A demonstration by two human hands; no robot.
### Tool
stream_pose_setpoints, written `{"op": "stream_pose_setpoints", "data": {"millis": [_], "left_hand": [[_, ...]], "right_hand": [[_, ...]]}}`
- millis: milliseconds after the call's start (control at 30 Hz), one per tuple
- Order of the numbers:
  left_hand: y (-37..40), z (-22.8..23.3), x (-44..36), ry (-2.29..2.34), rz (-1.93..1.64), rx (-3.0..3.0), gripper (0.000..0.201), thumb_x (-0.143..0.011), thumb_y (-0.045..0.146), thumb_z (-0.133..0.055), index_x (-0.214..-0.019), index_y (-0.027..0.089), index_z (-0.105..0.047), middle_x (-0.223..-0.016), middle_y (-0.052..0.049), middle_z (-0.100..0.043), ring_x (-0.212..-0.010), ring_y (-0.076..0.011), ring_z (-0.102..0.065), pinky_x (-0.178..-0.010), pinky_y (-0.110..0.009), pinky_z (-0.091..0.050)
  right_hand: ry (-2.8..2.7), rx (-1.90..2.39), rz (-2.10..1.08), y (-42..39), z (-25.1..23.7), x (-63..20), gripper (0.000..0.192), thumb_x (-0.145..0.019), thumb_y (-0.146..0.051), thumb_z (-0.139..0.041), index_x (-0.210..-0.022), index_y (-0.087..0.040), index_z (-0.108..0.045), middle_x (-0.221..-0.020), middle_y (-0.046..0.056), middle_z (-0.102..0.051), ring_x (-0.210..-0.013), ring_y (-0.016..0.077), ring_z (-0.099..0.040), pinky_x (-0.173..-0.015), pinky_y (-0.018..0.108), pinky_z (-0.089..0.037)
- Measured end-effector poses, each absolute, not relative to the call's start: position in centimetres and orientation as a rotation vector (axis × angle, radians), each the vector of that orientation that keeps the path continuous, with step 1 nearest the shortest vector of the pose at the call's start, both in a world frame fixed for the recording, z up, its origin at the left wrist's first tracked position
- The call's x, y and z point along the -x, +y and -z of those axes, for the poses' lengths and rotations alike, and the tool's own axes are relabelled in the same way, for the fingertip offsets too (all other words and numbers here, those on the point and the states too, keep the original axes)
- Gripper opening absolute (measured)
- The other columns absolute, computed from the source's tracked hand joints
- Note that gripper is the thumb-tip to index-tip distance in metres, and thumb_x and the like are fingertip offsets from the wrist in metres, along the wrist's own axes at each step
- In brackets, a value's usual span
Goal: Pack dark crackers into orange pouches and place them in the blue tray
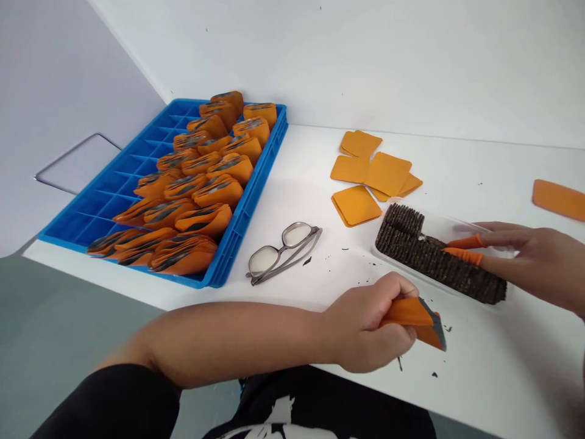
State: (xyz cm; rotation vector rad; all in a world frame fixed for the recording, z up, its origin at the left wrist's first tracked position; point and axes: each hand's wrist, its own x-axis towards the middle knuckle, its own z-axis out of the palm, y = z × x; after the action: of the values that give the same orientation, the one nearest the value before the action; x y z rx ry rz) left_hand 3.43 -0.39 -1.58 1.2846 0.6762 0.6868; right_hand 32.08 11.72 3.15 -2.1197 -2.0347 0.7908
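Note:
My left hand (372, 320) is closed around a small orange pouch (406, 314). The pouch's mouth points right and shows a dark grey lining. To its upper right stands a clear plastic box (450, 222) packed with rows of thin, dark brown square pieces (406, 244). My right hand (534, 256) reaches into that box from the right, wearing orange finger cots (464, 256) on two fingers. Those fingertips are pinched together at the row of pieces. How many pieces lie between them is hidden.
A blue divided tray (256, 210) on the left holds many orange pouches (212, 222). Eyeglasses (283, 250) lie beside it. Flat orange squares (356, 206) are scattered behind the box. Another orange piece (560, 198) lies far right. Dark crumbs (307, 260) dot the white table (301, 164).

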Motion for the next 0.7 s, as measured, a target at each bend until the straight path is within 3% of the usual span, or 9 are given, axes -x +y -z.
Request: {"op": "stream_pose_setpoints", "data": {"millis": [100,200,433,700], "left_hand": [[-0.2,1.4,-3.4,0.680,-0.671,-1.306,0.031,-0.086,0.026,-0.062,-0.108,0.024,-0.041,-0.083,0.003,-0.062,-0.071,-0.0134,-0.056,-0.063,-0.027,-0.045],[-0.1,1.1,-3.3,0.683,-0.656,-1.327,0.030,-0.087,0.027,-0.060,-0.109,0.025,-0.040,-0.083,0.004,-0.061,-0.072,-0.0132,-0.056,-0.065,-0.027,-0.045],[0.0,1.0,-3.2,0.690,-0.622,-1.339,0.032,-0.087,0.029,-0.061,-0.111,0.025,-0.040,-0.083,0.004,-0.058,-0.074,-0.0140,-0.056,-0.067,-0.028,-0.046],[-0.6,1.7,-3.3,0.721,-0.711,-1.300,0.027,-0.087,0.027,-0.060,-0.110,0.024,-0.045,-0.082,0.001,-0.061,-0.067,-0.0141,-0.052,-0.062,-0.028,-0.043]], "right_hand": [[-2.069,2.074,-0.737,12.0,-3.0,-31.9,0.044,-0.057,-0.059,-0.063,-0.094,-0.051,-0.084,-0.156,-0.015,-0.056,-0.135,0.0389,-0.063,-0.108,0.059,-0.055],[-2.131,2.066,-0.732,12.3,-2.7,-32.2,0.042,-0.059,-0.061,-0.063,-0.095,-0.054,-0.083,-0.157,-0.018,-0.054,-0.135,0.0391,-0.063,-0.106,0.059,-0.056],[-2.124,2.015,-0.829,12.2,-2.7,-32.8,0.032,-0.066,-0.062,-0.074,-0.092,-0.046,-0.084,-0.140,-0.003,-0.071,-0.133,0.0391,-0.065,-0.084,0.048,-0.064],[-2.186,1.956,-0.900,11.5,-3.0,-33.2,0.041,-0.076,-0.070,-0.068,-0.104,-0.043,-0.082,-0.153,-0.002,-0.062,-0.144,0.0374,-0.055,-0.105,0.050,-0.057]]}}
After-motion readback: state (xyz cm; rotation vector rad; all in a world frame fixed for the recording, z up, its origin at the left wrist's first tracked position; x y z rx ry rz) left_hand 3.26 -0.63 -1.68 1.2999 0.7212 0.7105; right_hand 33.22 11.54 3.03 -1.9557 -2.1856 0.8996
